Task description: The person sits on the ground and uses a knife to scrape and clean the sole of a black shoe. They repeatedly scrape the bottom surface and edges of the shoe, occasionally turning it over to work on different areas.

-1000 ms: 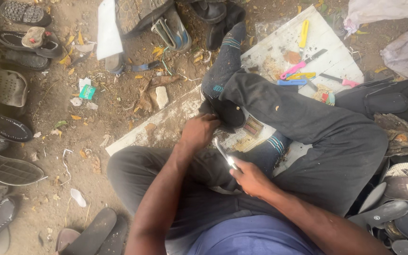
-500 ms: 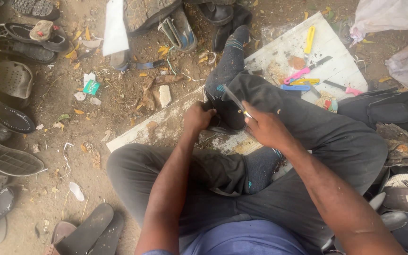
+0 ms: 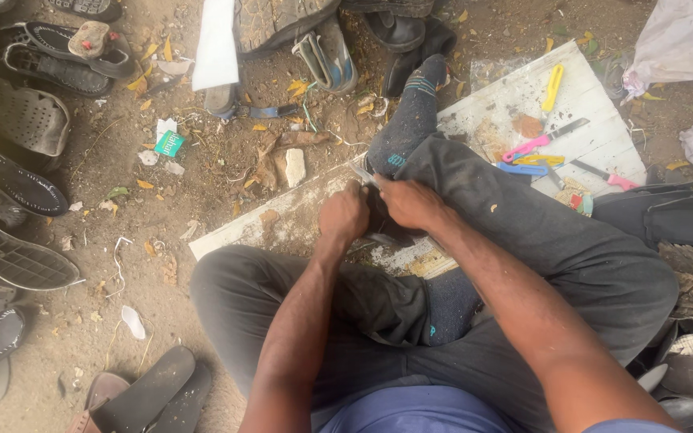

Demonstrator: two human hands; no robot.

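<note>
I sit on the ground with my legs in dark trousers over a white board [image 3: 298, 212]. My left hand [image 3: 344, 215] is closed on a small dark piece held against my leg. My right hand [image 3: 412, 202] grips a thin metal blade [image 3: 363, 173] whose tip points up and left, right beside my left hand. What lies under both hands is mostly hidden. My socked foot [image 3: 411, 120] stretches away towards the top.
On the board's far end lie a yellow cutter [image 3: 553, 87], a pink-handled knife [image 3: 541, 141], blue and yellow tools. Sandals and shoe soles [image 3: 10, 184] line the left edge, more shoes [image 3: 326, 52] at the top, slippers [image 3: 142, 397] at the bottom left, bags at right.
My right hand with the blade went from near my lap up beside my knee, then settled down next to my left hand. The view shifted slightly.
</note>
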